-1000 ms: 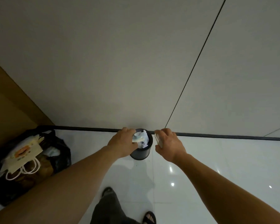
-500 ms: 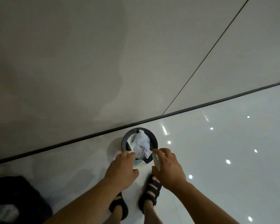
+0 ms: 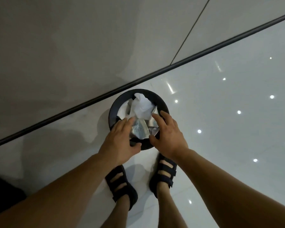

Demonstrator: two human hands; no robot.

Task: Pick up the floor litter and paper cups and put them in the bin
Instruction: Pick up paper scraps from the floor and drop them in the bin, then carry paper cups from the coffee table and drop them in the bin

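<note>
A small round black bin (image 3: 115, 107) stands on the glossy white floor against the wall's dark skirting line. Crumpled white paper (image 3: 142, 105) and a crushed, silvery-looking cup or wrapper (image 3: 139, 130) fill its mouth. My left hand (image 3: 120, 140) hovers over the bin's near left rim, fingers straight and spread, thumb at the rim. My right hand (image 3: 169, 137) is over the near right rim, fingers straight and reaching onto the litter. Neither hand holds anything.
The grey wall (image 3: 72, 46) rises right behind the bin. My two feet in black strap sandals (image 3: 122, 186) stand just in front of it. A dark bag's edge (image 3: 0, 195) shows at the lower left. Shiny floor (image 3: 237, 129) stretches to the right.
I have come closer and bent over the bin. Both hands held pieces of litter before; now their fingers are spread and the litter lies in the bin's mouth.
</note>
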